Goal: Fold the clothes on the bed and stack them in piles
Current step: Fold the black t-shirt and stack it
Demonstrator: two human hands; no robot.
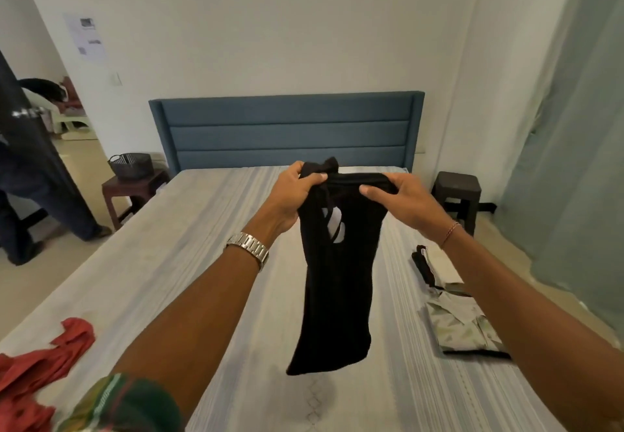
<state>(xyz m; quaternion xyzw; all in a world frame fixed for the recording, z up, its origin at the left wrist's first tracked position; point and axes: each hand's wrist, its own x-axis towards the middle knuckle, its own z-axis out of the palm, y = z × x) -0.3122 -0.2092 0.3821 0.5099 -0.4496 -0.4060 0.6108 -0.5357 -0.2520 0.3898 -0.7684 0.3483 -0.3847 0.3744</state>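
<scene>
Both arms reach forward over the bed [209, 229]. The left hand [293, 192] and right hand [398, 195] each grip the top edge of a black garment [337, 279], fingers curled over it. It hangs in the air above the mattress.

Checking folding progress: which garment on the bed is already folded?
The pale grey-green garment at the bed's right edge, lying flat and squared. The red one lies crumpled; the black one hangs from both hands.
</scene>
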